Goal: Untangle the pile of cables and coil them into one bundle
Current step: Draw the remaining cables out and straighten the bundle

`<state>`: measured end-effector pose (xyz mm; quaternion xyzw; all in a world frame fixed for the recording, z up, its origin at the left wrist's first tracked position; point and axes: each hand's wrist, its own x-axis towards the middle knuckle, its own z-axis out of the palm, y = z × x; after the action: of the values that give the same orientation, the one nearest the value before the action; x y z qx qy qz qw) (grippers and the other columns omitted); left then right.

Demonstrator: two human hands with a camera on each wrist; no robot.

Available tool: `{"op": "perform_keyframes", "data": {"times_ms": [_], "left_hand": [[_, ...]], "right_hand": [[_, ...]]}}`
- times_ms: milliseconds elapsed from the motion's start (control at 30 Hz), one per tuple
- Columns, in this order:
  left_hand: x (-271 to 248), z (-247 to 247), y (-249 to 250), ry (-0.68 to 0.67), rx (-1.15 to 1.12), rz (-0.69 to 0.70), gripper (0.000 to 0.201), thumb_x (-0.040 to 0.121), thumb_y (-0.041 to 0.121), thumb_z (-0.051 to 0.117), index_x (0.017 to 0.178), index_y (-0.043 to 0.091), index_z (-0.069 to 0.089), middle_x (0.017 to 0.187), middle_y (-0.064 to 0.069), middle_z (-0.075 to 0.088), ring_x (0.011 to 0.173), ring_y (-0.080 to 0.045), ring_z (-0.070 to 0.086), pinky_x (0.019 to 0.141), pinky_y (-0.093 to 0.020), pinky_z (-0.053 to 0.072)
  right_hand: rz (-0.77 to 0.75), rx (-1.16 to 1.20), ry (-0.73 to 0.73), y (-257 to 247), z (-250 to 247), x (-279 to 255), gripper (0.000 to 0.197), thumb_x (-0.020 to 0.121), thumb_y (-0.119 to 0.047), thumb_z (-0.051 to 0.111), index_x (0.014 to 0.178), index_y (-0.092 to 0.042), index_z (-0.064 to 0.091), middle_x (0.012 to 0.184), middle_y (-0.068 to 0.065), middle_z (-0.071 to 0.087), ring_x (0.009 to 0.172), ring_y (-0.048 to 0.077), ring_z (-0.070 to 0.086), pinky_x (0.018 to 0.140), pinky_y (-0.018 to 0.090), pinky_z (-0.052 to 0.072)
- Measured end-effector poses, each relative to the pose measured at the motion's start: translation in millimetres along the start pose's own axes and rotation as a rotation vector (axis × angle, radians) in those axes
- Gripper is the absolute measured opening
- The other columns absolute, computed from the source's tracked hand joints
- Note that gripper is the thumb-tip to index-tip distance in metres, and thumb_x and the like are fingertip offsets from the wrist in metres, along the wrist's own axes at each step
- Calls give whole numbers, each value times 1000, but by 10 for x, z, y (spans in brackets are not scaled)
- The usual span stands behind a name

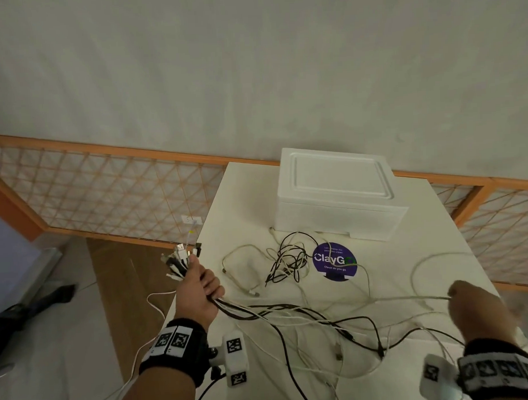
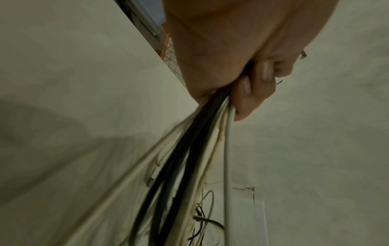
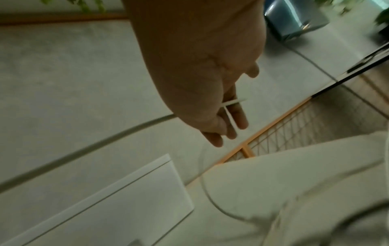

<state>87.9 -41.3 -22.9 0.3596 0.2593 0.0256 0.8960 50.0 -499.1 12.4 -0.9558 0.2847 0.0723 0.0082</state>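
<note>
The right hand (image 1: 482, 309) pinches one white cable (image 1: 410, 298); the left hand (image 1: 200, 287) clenches the gathered ends (image 1: 179, 261). Draw it slowly free of the tangle (image 1: 289, 263) beyond both hands on the table (image 1: 423, 254).

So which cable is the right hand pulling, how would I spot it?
Start at the white table. On its right side, the right hand pinches one pale cable that runs leftward, stretched straight above the loose heap. The others lie slack or go into the left hand.
</note>
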Motion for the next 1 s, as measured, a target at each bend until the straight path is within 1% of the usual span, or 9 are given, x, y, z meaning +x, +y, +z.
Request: {"op": "perform_keyframes", "data": {"times_ms": [100,200,267,400,533,633,767,900,1000], "left_hand": [[-19,-52,-36,48,25,-33,47,95,44,49,59,20,31,44,7,23,33,-7,20,36,-18,17],[-111,26,-103,45,60,-66,44,95,34,54,59,21,32,45,7,23,33,-7,20,36,-19,17],[-235,176,-191,20,75,-86,45,96,33,52,57,20,32,44,7,24,33,-7,20,36,-19,17],[-497,586,-432,-67,16,-125,50,98,42,44,53,20,34,45,6,22,33,-6,20,37,-18,15],[-566,721,-490,-80,-16,-100,48,98,41,42,56,20,33,45,6,24,33,-6,21,35,-17,18],[-468,464,-349,60,-50,-26,46,98,42,44,59,21,31,44,7,24,33,-6,19,35,-17,16],[-332,-30,-164,277,-132,41,50,97,47,46,60,22,25,40,8,21,31,-8,18,36,-17,15],[-355,-170,-423,349,-156,-5,49,97,46,45,61,21,26,39,7,22,29,-8,19,35,-16,15],[-398,-133,-674,317,-144,-67,48,98,44,44,61,20,26,38,7,23,28,-8,19,34,-15,15]], "right_hand": [[-191,-190,-391,174,-127,-6,15,85,-24,61,87,-25,47,122,4,56,108,21,51,79,19,41],[-325,-205,-647,-120,-285,-80,69,80,-24,69,140,-15,37,149,0,35,136,14,34,104,19,31],[-574,-19,-542,-554,-398,-261,84,77,-19,72,147,-17,24,153,-1,27,140,13,26,110,17,19],[-871,444,-524,-1657,-344,-988,85,74,-40,75,144,-27,28,135,-15,38,126,6,38,102,21,32],[-991,221,-684,-2020,99,-1292,38,76,-23,71,110,-14,57,108,7,64,99,24,60,80,29,48],[-979,7,-763,-1631,210,-1026,21,74,-20,66,94,-14,64,101,10,66,98,28,61,81,30,50],[-790,-128,-868,-739,342,-630,11,75,-32,59,65,-30,55,87,-6,64,105,20,61,80,21,42],[-821,-196,-794,-249,297,-592,24,90,-41,46,106,-33,63,113,-6,64,112,16,57,90,24,40],[-763,-270,-761,-86,75,-421,12,78,-43,49,76,-43,60,86,-16,60,89,2,58,86,19,42]]}}
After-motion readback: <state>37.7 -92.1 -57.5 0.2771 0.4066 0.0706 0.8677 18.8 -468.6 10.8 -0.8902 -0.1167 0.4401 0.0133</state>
